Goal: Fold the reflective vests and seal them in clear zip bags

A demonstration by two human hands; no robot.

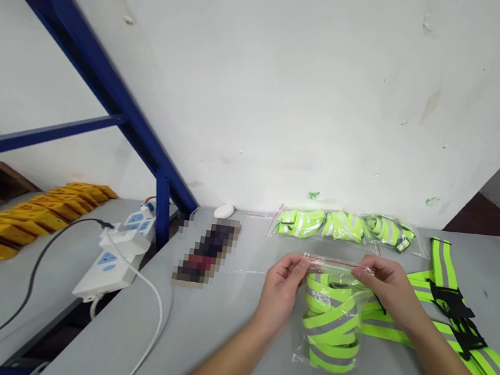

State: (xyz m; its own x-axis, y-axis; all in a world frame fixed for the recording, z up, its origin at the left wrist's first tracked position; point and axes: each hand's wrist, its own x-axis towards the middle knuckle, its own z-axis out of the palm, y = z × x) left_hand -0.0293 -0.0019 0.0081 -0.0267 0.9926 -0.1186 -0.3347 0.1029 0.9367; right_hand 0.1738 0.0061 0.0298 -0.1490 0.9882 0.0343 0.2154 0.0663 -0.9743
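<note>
A clear zip bag point(332, 323) holds a rolled yellow-green strap with grey reflective stripes. My left hand point(281, 288) pinches the left end of its red-lined top edge. At the right end of that edge, my right hand point(389, 288) grips the plastic between thumb and fingers. Loose yellow-green straps point(446, 265) with black buckles point(458, 313) lie on the grey table point(218, 344), partly under my right forearm. Behind the hands, bagged rolled straps point(342, 226) rest in a row along the wall.
A pixelated dark object point(207, 253) and a white oval item point(223, 211) lie left of the hands. Farther left are a blue metal frame point(145, 142), a white power strip point(113, 261) with cables, and a row of yellow pieces point(26, 221).
</note>
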